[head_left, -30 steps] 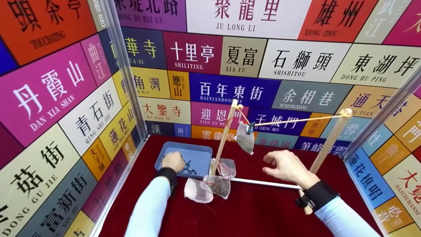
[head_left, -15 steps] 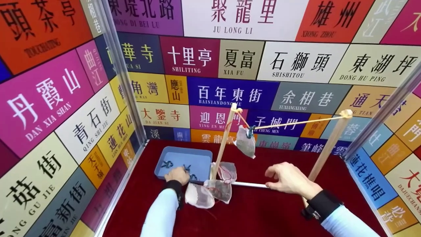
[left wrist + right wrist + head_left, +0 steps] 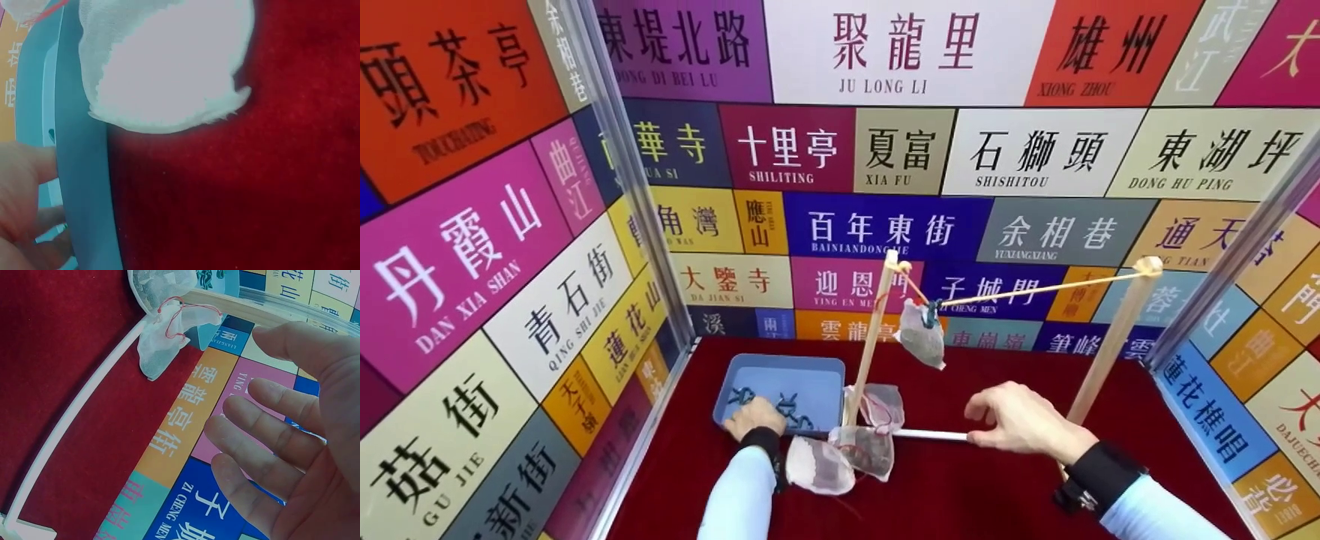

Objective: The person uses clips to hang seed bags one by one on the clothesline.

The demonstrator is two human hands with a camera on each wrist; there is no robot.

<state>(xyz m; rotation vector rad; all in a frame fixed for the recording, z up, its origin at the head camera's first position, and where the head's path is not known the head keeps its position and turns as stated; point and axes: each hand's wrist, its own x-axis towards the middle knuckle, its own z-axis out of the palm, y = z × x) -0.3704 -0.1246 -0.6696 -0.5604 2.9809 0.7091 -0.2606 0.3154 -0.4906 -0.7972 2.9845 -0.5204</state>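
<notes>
My left hand (image 3: 756,418) reaches over the near rim of a blue plastic tray (image 3: 789,363). In the left wrist view its fingertips dip behind the tray wall (image 3: 84,185), so their hold is hidden. Several small dark green clips (image 3: 789,405) lie in the tray; one is right by the fingers. My right hand (image 3: 1027,421) hovers with loosely bent, spread fingers near the right post, and in the right wrist view its palm is bare. A filled mesh pouch (image 3: 922,341) hangs from a string (image 3: 1035,289), held by a green clip (image 3: 934,313).
Two wooden posts (image 3: 870,345) (image 3: 1117,337) carry the string, and a white rod (image 3: 934,435) runs low between them. Several mesh pouches with red drawstrings (image 3: 821,465) lie by the left post. Dark red cloth (image 3: 945,502) covers the table, and printed panels enclose it.
My left hand has drawn back from deep inside the tray to its near rim, uncovering clips. My right hand has shifted slightly lower in view, still holding nothing. The head view has tilted up.
</notes>
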